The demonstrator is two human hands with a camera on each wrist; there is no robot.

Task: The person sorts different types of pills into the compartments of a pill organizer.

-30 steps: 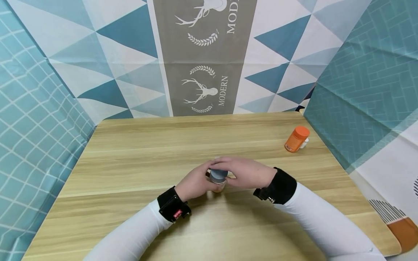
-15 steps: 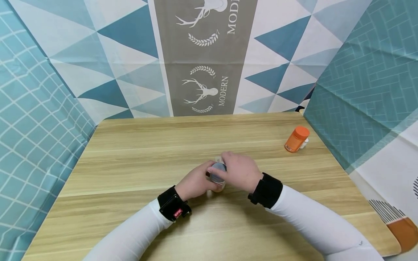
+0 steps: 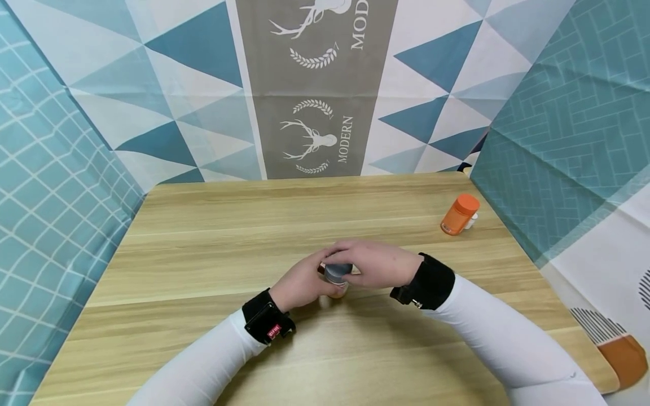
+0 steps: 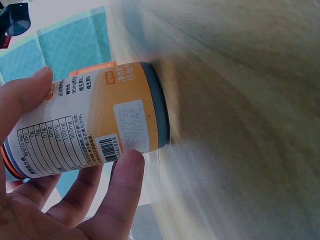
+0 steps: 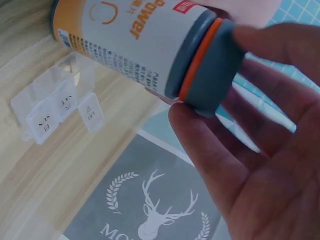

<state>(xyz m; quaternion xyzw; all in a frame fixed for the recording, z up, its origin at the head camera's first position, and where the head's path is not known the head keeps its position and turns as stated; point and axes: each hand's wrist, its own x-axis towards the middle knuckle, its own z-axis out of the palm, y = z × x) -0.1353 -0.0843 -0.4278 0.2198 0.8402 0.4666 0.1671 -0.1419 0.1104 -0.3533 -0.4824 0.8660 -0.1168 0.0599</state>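
Note:
A pill bottle (image 4: 75, 120) with an orange and white label stands upright on the table in the middle of the head view, mostly hidden there by the hands. My left hand (image 3: 304, 281) holds its body from the left side, thumb and fingers around the label. From above and the right, my right hand (image 3: 378, 264) grips the blue-grey lid (image 5: 215, 70) between thumb and fingers. An orange ring (image 5: 200, 59) shows between lid and bottle. Beyond the bottle, in the right wrist view, a clear pill organizer (image 5: 50, 100) lies on the table with some flaps raised.
An orange bottle (image 3: 459, 214) with an orange cap stands at the back right of the wooden table (image 3: 228, 225), a small white item (image 3: 472, 220) just behind it. Patterned cloth (image 3: 315, 84) hangs along the table's back edge and both sides.
My right hand turned on the lid, its wrist swinging inward half a second ago and back out to the right now. My left hand kept its hold on the pill bottle.

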